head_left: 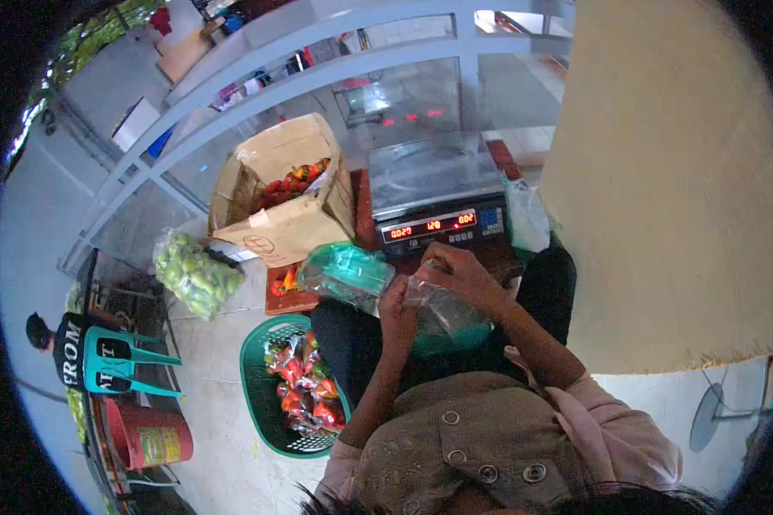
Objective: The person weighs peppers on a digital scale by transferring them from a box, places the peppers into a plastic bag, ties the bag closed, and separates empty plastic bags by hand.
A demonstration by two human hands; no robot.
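Clear bag (pixel 441 311) in both hands (pixel 398 316)

Reddish-brown table (pixel 292 303) | weighing scale (pixel 438 193) is standing on top; loose peppers (pixel 285 281) are lying at the near left corner; cardboard box (pixel 288 236) is sitting beside the scale, underside hidden | pale floor (pixel 210 360) is bearing a green basket (pixel 254 421)
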